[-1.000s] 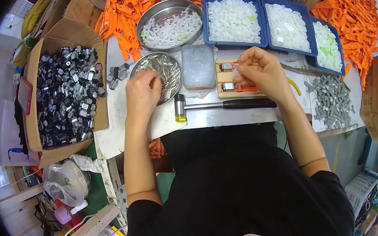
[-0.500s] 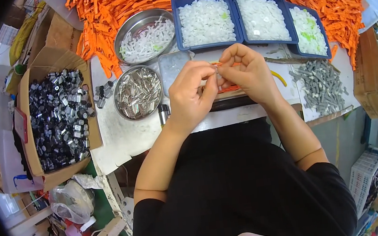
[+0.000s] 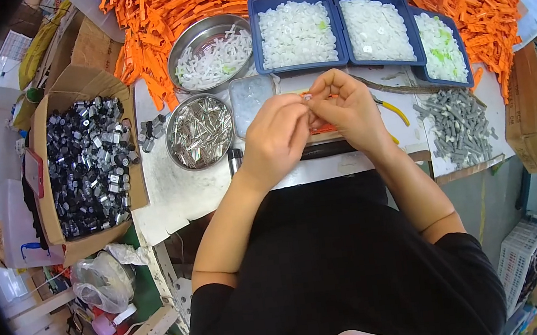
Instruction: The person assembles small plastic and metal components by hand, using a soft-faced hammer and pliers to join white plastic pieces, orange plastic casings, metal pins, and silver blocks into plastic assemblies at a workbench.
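Note:
Above the near middle of the table, my left hand [image 3: 274,138] and my right hand [image 3: 352,110] meet fingertip to fingertip. Both are closed in a pinch around a tiny whitish piece [image 3: 306,97], too small to name. Under them an orange plastic part [image 3: 319,130] shows in places, on a work spot mostly hidden by my hands. A clear shallow box [image 3: 252,102] lies just beyond my left hand. Yellow-handled pliers [image 3: 395,112] rest beside my right hand.
Steel bowls of metal pins [image 3: 200,132] and white parts [image 3: 210,58] stand left. Blue trays [image 3: 301,66] of white pieces line the back, before orange heaps [image 3: 159,21]. Grey parts [image 3: 457,126] are piled right; a carton [image 3: 141,195] of black and silver pieces stands left.
My hands stay together, with the fingers shifted slightly around the tiny piece. The right hand has tilted a little, and more of the pliers shows. The whole view has shifted slightly.

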`<control>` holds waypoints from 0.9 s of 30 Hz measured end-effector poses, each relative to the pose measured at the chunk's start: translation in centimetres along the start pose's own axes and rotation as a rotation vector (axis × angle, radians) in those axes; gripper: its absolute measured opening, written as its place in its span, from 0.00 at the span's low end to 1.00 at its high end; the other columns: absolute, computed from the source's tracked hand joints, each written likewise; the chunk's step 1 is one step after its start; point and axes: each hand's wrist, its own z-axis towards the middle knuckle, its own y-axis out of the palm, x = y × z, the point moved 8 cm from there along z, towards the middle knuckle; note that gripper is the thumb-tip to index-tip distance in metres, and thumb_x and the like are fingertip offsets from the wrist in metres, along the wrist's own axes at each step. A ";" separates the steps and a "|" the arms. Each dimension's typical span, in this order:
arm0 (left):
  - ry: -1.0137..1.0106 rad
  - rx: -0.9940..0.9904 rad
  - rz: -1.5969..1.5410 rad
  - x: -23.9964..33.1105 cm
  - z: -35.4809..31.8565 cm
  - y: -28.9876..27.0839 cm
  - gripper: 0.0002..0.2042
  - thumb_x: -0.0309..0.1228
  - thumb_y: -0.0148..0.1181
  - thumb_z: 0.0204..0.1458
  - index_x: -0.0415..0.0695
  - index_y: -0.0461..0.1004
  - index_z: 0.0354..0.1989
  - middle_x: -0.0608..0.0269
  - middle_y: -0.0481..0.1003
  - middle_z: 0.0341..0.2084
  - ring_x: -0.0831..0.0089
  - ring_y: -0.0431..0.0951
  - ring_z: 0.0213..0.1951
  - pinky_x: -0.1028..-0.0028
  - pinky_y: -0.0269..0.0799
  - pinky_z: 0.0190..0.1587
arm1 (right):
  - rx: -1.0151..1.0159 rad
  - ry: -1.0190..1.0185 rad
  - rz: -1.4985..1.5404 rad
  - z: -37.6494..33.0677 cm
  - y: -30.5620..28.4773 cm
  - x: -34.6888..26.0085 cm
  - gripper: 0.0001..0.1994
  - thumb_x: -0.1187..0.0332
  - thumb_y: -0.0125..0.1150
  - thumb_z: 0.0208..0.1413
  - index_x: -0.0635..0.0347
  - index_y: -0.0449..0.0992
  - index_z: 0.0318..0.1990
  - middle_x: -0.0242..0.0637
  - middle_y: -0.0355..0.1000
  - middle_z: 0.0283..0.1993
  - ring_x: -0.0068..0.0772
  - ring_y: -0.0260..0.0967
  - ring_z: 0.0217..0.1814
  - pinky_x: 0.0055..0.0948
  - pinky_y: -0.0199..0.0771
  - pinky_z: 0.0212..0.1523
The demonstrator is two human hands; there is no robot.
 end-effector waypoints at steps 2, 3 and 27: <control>-0.053 0.004 -0.035 -0.5 -0.3 -0.2 0.06 0.16 0.58 0.46 0.36 0.73 0.33 0.55 0.76 0.34 0.68 0.78 0.33 0.76 0.74 0.35 | 0.007 0.054 0.055 -0.4 0.4 0.1 0.05 0.78 0.56 0.56 0.63 0.67 0.39 0.33 0.71 0.34 0.19 0.72 0.33 0.17 0.74 0.32; -0.166 0.011 -0.165 -1.4 -0.6 0.0 0.05 0.16 0.58 0.47 0.35 0.72 0.34 0.56 0.75 0.33 0.71 0.77 0.31 0.77 0.74 0.34 | 0.004 0.057 0.053 -0.5 0.4 0.3 0.05 0.78 0.56 0.56 0.63 0.67 0.39 0.33 0.71 0.34 0.19 0.72 0.33 0.17 0.74 0.32; -0.233 -0.276 0.222 -5.2 -1.6 -2.9 0.15 0.24 0.58 0.48 0.32 0.72 0.44 0.50 0.72 0.44 0.55 0.72 0.48 0.67 0.67 0.52 | -0.137 -0.319 -0.999 -3.0 -0.6 1.2 0.08 0.74 0.67 0.44 0.62 0.75 0.32 0.38 0.71 0.30 0.36 0.70 0.29 0.30 0.70 0.29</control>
